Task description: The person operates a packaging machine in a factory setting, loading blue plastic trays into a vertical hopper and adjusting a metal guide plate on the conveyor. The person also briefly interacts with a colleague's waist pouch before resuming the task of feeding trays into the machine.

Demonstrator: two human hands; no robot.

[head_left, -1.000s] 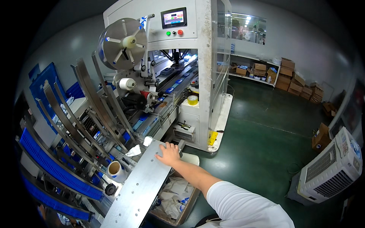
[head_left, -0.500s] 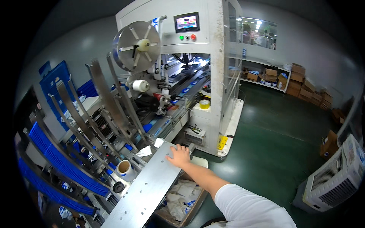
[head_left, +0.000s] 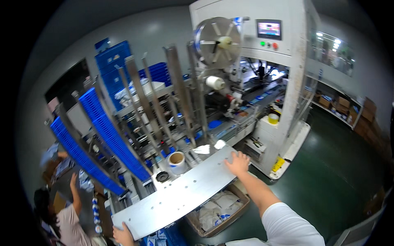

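A long bare metal plate (head_left: 176,192) with several screw heads lies slantwise in front of me. My right hand (head_left: 238,163) rests on its far right end, fingers spread, with the fingertips on the metal. At the near left end my left hand (head_left: 123,235) touches the edge with thumb and fingers apart; the lower picture edge cuts off part of it. A roll with a brown cardboard core (head_left: 177,160) and a black knob (head_left: 162,176) sit just behind the plate. White crumpled paper (head_left: 202,149) lies near its far end.
Tall stacks of blue trays (head_left: 117,137) stand between metal guide rails at left. A white machine with a control screen (head_left: 269,29) and large metal reel (head_left: 217,43) rises behind. Below the plate sits a box of scraps (head_left: 219,209). Another person (head_left: 67,219) works at lower left.
The view has swung left, so the machine and plate appear farther right. My left hand has come into view at the plate's near end. My right hand stays at the far end.
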